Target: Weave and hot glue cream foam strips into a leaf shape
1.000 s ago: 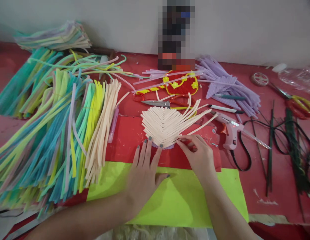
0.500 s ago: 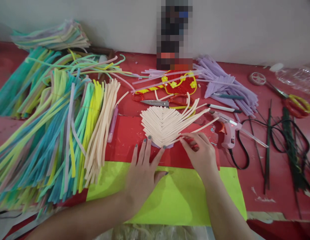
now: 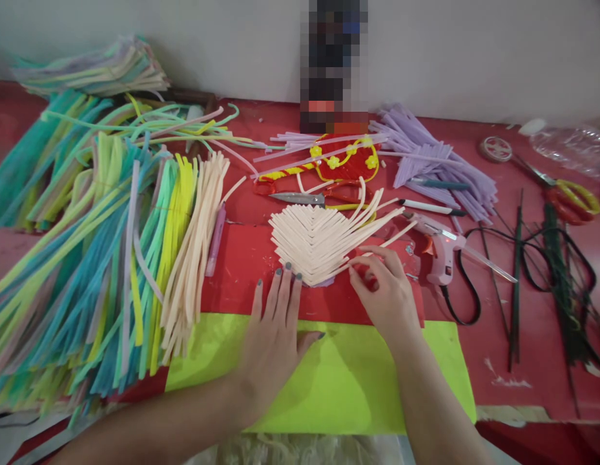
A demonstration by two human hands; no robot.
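Note:
A leaf-shaped piece made of cream pipe cleaners [image 3: 312, 239] lies on a red sheet [image 3: 241, 258], its strips meeting in a V down the middle. Loose strip ends fan out at its upper right. A bit of lilac [image 3: 325, 282] shows beneath its lower tip. My left hand [image 3: 275, 323] lies flat with fingers stretched, the fingertips at the lower left edge of the piece. At the lower right edge my right hand [image 3: 384, 290] is closed in a pinch on the end of a cream pipe cleaner [image 3: 339, 271].
Bundles of coloured pipe cleaners [image 3: 110, 258] fill the left. Behind the piece lie scissors [image 3: 300, 198] and a red item with yellow flowers [image 3: 345, 158]. A pink glue gun [image 3: 445, 252], lilac pipe cleaners [image 3: 425, 155] and more scissors [image 3: 571, 194] are right. A lime sheet [image 3: 352, 381] lies in front.
My left index finger has drawn in beside the other fingers, off the bottom tip of the piece. My right hand stays at the lower right edge, its fingers slightly more curled.

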